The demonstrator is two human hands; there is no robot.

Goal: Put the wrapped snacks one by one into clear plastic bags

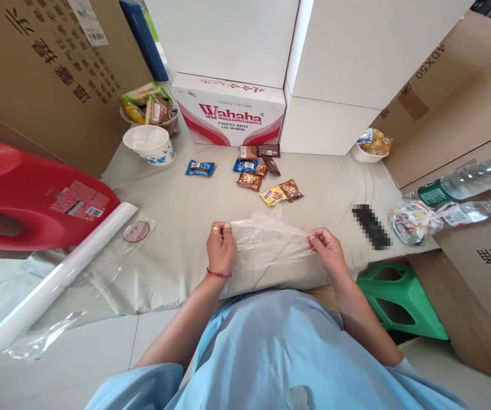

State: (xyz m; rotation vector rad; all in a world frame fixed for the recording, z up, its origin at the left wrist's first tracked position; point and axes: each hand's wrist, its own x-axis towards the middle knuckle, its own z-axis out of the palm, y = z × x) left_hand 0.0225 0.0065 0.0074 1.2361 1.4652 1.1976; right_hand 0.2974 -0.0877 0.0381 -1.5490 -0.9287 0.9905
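Note:
A clear plastic bag [266,244] is stretched flat between my two hands, low over the front of the cloth-covered table. My left hand [222,247], with a red cord at the wrist, pinches its left end. On the other side my right hand [325,245] grips the bag's right end between thumb and fingers. Beyond the bag lie a yellow snack packet [273,196] and a brown cookie packet [291,190]. Behind them is a small pile of brown wrapped snacks [249,181] with a blue packet [245,165]. Another blue packet [199,168] rests apart to the left.
A white Wahaha carton [232,108] stands at the back. Left are a paper cup [149,145], a red jug [36,196] and a white roll [57,279]. Right are a snack bowl [371,154], plastic bottles [471,210] and a green stool [403,302] below.

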